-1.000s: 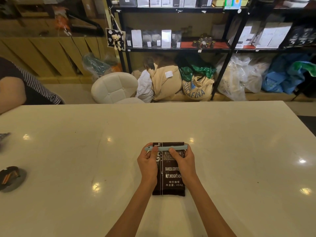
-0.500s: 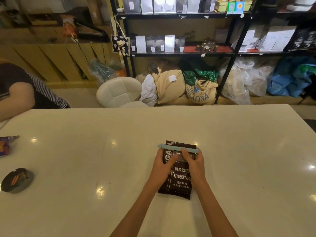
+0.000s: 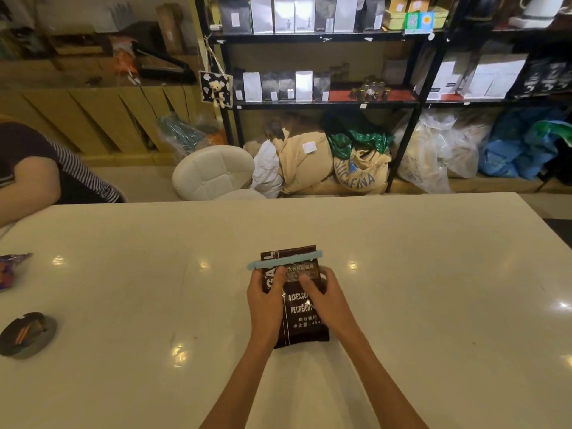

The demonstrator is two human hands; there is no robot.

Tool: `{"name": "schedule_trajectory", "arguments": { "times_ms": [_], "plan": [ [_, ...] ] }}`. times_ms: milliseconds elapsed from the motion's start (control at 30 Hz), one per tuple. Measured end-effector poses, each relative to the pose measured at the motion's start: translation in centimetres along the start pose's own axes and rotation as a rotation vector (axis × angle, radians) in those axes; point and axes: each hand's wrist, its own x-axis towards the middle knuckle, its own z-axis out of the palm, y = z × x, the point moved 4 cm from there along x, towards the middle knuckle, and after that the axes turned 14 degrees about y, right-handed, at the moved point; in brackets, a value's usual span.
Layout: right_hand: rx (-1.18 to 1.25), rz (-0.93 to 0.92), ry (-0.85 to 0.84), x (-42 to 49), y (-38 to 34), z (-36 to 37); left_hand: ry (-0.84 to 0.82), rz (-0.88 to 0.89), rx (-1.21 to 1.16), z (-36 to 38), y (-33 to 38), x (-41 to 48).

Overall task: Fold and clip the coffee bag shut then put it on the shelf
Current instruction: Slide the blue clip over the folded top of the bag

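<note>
A dark brown coffee bag (image 3: pixel 301 311) with white lettering lies flat on the white table (image 3: pixel 433 305), its folded top pointing away from me. A pale blue clip (image 3: pixel 284 261) runs across that folded top. My left hand (image 3: pixel 266 301) grips the bag's left side and my right hand (image 3: pixel 325 297) grips its right side, fingers resting on the front just below the clip. The black metal shelf (image 3: pixel 325 103) stands beyond the table's far edge, holding several bags.
A person's arm and striped sleeve (image 3: pixel 40 171) rest at the table's far left. A dark ashtray (image 3: pixel 26 334) and a snack wrapper (image 3: pixel 10 267) lie at the left edge. A white stool (image 3: pixel 213 173) and sacks (image 3: pixel 359 171) sit on the floor below the shelf.
Both hands have slid down from the clip onto the sides of the bag. The view has lifted, showing more of the shelf.
</note>
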Motion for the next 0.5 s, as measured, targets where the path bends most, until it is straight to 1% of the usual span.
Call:
{"name": "schedule_trajectory", "arguments": {
  "times_ms": [67, 133, 233, 267, 333, 433, 500],
  "plan": [
    [-0.034, -0.105, 0.120, -0.5, 0.5, 0.3, -0.001, 0.013, -0.012, 0.2, 0.5, 0.2],
    [-0.071, -0.179, 0.224, -0.1, 0.0, -0.1, -0.074, 0.002, -0.018, 0.7, 0.7, 0.1],
    [-0.082, -0.194, 0.369, 1.1, -1.4, -1.2, -0.241, -0.086, 0.040, 1.8, 0.0, -0.7],
    [-0.082, -0.190, 0.405, 1.6, -1.8, -1.5, -0.265, -0.115, 0.061, 2.0, -0.4, -1.0],
    [-0.079, -0.176, 0.383, 2.0, -2.5, -1.6, -0.232, -0.109, 0.081, 2.2, -0.9, -1.2],
    [0.038, -0.076, 0.217, 1.8, -3.0, -1.2, -0.147, -0.008, 0.124, 2.1, -0.4, -0.6],
    [-0.052, -0.107, 0.157, 1.1, -2.9, -0.7, -0.125, 0.030, 0.145, 2.0, -0.2, -0.1]
  ]
}}
